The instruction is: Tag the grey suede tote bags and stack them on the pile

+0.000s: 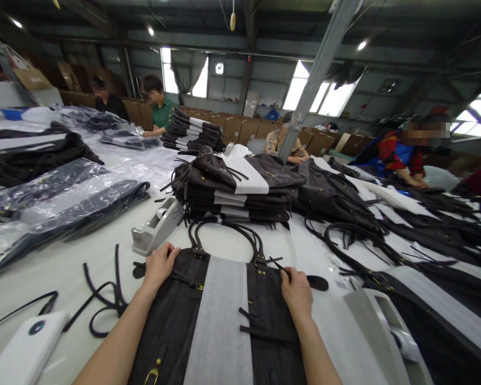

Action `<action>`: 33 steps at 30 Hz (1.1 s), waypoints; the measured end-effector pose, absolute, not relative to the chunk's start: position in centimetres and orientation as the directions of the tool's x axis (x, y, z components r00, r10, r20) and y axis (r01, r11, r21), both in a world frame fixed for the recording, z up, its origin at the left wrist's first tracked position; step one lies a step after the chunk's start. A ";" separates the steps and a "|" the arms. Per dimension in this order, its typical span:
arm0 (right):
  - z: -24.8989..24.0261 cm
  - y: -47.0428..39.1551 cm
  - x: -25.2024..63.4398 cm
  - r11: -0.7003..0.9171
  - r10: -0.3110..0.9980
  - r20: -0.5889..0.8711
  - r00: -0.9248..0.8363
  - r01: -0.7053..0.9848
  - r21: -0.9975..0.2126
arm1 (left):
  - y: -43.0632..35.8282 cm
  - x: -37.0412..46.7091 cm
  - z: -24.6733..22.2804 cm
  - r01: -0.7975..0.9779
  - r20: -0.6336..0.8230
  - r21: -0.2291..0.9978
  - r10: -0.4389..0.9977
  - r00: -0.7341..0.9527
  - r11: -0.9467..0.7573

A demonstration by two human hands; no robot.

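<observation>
Flat on the table in front of me lies a dark handbag (166, 315), its two loop handles pointing away. A white paper band (220, 321) runs down its middle. My left hand (160, 267) is closed on the bag's upper left edge, fingers curled over it. At the upper right corner, my right hand (297, 291) is closed, with a thin dark strap (277, 263) coming out at its fingertips. What lies under both palms is hidden. Loose straps (260, 326) lie across the band's right side.
Beyond the bag stands a stack of similar handbags (240, 198). Tape dispensers sit at left (156, 227) and right (385, 331). A white device (28, 347) lies near left, plastic-wrapped bags (84, 208) behind it. More bags (444, 299) spread rightward. Several people work across the table.
</observation>
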State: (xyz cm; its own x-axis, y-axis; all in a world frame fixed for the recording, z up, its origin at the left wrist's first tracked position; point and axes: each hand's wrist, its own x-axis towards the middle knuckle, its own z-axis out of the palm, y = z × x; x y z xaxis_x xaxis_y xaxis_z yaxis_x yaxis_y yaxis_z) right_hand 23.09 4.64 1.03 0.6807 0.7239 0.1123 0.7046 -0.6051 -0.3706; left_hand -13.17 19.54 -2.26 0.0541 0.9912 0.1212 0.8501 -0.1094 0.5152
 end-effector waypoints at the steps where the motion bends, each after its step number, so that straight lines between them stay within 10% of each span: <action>1: 1.0 4.7 23.0 -0.603 0.726 0.138 0.674 0.720 -0.342 | 19.5 -13.2 -2.3 0.848 0.122 0.518 0.991 0.053 -0.109; 33: -1.0 5.8 25.3 -0.591 0.731 0.196 0.653 0.750 -0.297 | 20.5 -13.4 -2.5 0.752 0.087 0.654 0.996 0.030 -0.080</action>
